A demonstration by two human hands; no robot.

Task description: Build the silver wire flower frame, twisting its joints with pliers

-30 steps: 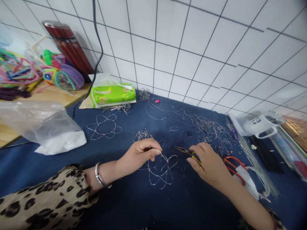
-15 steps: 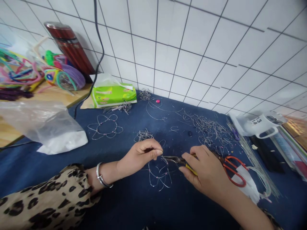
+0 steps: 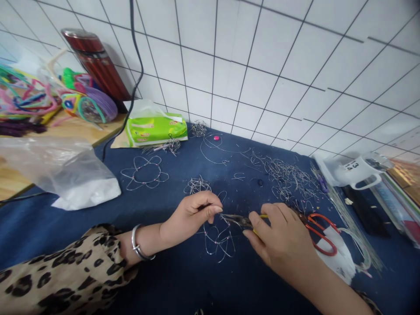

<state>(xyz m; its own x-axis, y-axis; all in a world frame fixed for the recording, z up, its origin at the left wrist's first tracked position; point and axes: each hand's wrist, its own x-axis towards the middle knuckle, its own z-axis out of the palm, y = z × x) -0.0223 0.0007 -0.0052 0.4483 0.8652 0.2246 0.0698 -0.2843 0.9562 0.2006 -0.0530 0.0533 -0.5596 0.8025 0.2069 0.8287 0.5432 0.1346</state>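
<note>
My left hand (image 3: 197,209) pinches the upper part of a looped wire flower (image 3: 215,242) strung with small beads, which hangs below the fingertips. Yellow-handled pliers (image 3: 241,219) are gripped in my right hand (image 3: 284,238), their jaws pointing left at the wire beside my left fingertips. Whether the jaws are closed on the wire is too fine to tell. A similar wire flower (image 3: 145,173) lies flat on the blue cloth to the left. Just beyond my left hand sits a small tangle of wire (image 3: 197,185).
Orange-handled scissors (image 3: 323,234) lie right of my right hand, by a heap of cut wire (image 3: 285,173). At the back stand a green tissue pack (image 3: 157,129) and a red flask (image 3: 98,65). A plastic bag (image 3: 65,170) lies left, a white mug (image 3: 359,173) right.
My right hand has shifted and turned slightly on the pliers, its fingers a little lower. The left hand and the wire flower stay almost in place.
</note>
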